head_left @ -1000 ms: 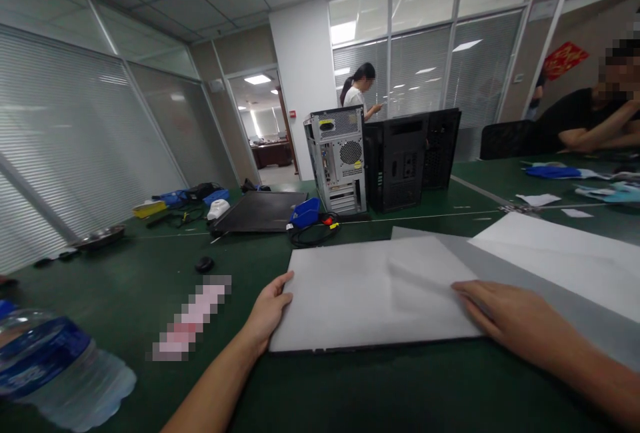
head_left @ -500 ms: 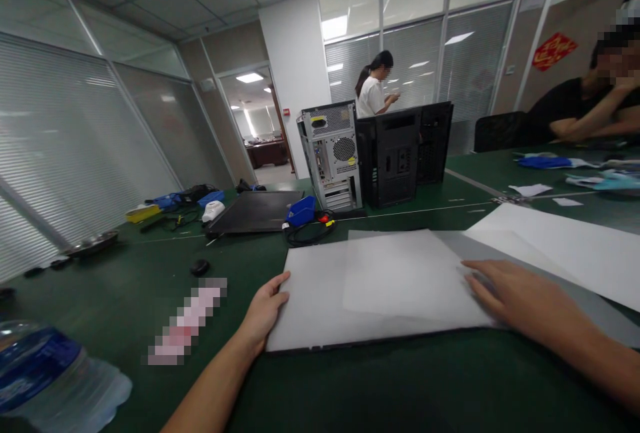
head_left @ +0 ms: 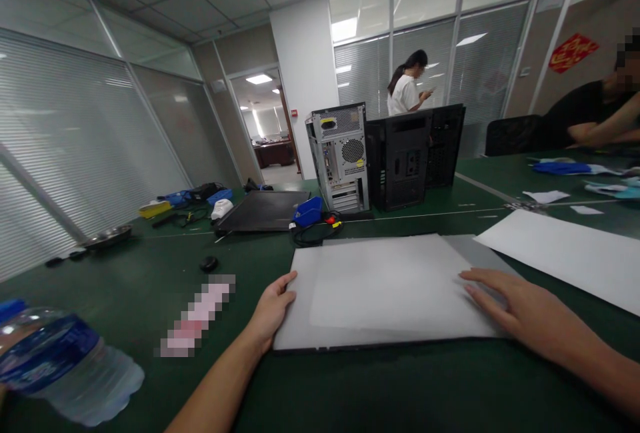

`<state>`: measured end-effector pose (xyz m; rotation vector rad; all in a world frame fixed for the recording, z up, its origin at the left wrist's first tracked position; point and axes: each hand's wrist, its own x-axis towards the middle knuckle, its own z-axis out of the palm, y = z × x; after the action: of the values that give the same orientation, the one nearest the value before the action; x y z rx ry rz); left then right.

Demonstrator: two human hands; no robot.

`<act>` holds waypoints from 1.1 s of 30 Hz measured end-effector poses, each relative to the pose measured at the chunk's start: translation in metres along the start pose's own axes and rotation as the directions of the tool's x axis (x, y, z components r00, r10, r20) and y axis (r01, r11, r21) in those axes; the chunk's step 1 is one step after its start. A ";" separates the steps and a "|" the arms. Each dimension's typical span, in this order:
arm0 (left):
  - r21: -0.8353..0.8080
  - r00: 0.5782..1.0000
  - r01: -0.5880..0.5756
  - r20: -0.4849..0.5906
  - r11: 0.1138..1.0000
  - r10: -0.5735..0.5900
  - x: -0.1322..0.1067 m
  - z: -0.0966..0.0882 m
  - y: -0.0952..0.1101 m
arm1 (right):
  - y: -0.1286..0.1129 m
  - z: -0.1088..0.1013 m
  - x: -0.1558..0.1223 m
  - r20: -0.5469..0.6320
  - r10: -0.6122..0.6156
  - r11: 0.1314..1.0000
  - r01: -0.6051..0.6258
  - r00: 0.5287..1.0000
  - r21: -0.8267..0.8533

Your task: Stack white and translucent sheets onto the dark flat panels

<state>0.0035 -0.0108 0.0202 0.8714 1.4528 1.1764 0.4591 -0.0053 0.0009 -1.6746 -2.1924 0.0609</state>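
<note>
A flat white panel [head_left: 350,326] lies on the green table [head_left: 350,393] in front of me, with a thin translucent white sheet [head_left: 385,286] spread over it. My left hand [head_left: 273,310] rests against the panel's left edge, thumb on top, fingers curled at the side. My right hand [head_left: 520,310] lies flat on the sheet's right end, fingers stretched out and pressing down. A grey sheet [head_left: 480,256] shows under the panel at the right.
A large white sheet [head_left: 565,253] lies right. Behind stand a silver computer case [head_left: 340,156] and black cases [head_left: 410,156], a black side panel [head_left: 263,210], a blue box [head_left: 307,210] and cables. A water bottle [head_left: 55,366] is near left. One person stands behind; another leans on the table right.
My right hand has drawn the translucent sheet leftwards until it covers the panel. The standing person walked right. My left hand stayed put.
</note>
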 end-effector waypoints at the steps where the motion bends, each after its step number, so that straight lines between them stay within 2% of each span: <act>1: 0.000 1.000 0.000 0.001 1.000 0.000 0.001 0.000 0.000 | 0.003 0.000 0.000 -0.006 0.033 0.999 -0.033 0.999 -0.030; 4: 0.021 1.000 0.000 -0.002 1.000 0.000 0.002 -0.001 -0.001 | 0.008 0.000 0.001 -0.008 0.054 0.994 -0.054 0.999 -0.090; 9: 0.055 1.000 -0.010 -0.026 0.998 0.011 0.002 -0.001 0.000 | 0.001 0.003 0.000 0.082 -0.033 0.997 0.039 0.996 -0.069; 14: 0.023 0.999 -0.036 -0.027 0.999 0.037 0.003 -0.002 -0.002 | -0.011 0.006 -0.003 0.150 -0.146 0.988 0.151 0.978 -0.020; 21: -0.069 0.994 -0.106 -0.019 0.992 0.105 0.012 -0.005 -0.011 | -0.016 0.005 -0.005 0.179 -0.205 0.977 0.213 0.962 -0.024; 26: -0.134 0.995 -0.096 -0.009 0.986 0.096 0.014 -0.006 -0.013 | -0.015 0.011 -0.007 0.162 -0.227 0.973 0.232 0.960 -0.009; 31: -0.133 0.997 -0.077 -0.009 0.988 0.077 0.013 -0.005 -0.011 | -0.018 0.014 -0.009 0.180 -0.259 0.963 0.269 0.949 -0.029; 33: -0.117 0.999 -0.053 -0.004 0.992 0.053 0.013 -0.005 -0.011 | -0.011 0.012 -0.005 0.153 -0.257 0.964 0.265 0.954 -0.035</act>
<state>-0.0035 -0.0025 0.0062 0.8327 1.3536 1.2887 0.4461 -0.0107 -0.0082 -1.4333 -2.5297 0.0545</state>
